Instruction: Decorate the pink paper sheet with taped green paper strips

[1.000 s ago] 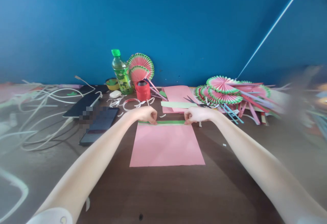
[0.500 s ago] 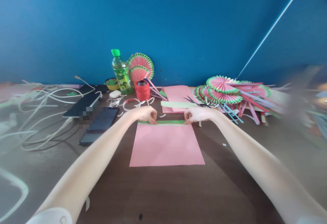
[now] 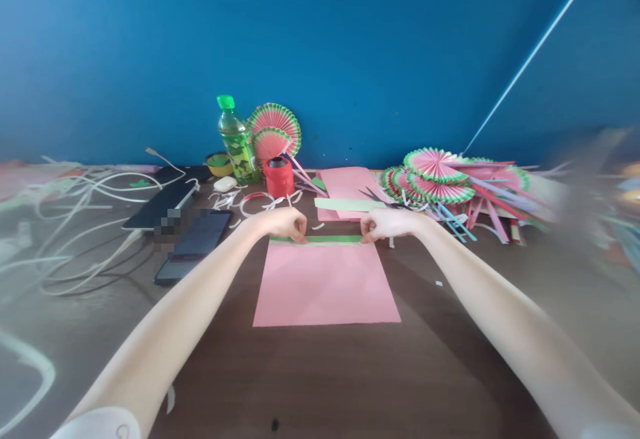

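Note:
A sheet of pink paper (image 3: 327,289) lies flat on the dark table in front of me. Along its far edge runs a narrow green paper strip (image 3: 333,239) with a pale lower border. My left hand (image 3: 289,224) pinches the strip near its left end, fingertips down at the paper. At the right end, my right hand (image 3: 383,224) pinches the same strip between thumb and fingers. Just beyond my hands, a pale green strip (image 3: 347,205) rests across more pink sheets (image 3: 345,182), beside dark scissors (image 3: 373,195) partly hidden by my right hand.
Pleated pink-and-green paper fans (image 3: 435,175) are piled at the back right with paper sticks. Back left stand a green-capped bottle (image 3: 237,145), a red roll (image 3: 279,177) and another fan (image 3: 277,122). Phones (image 3: 200,242) and white cables (image 3: 90,192) lie left, with paper scraps about.

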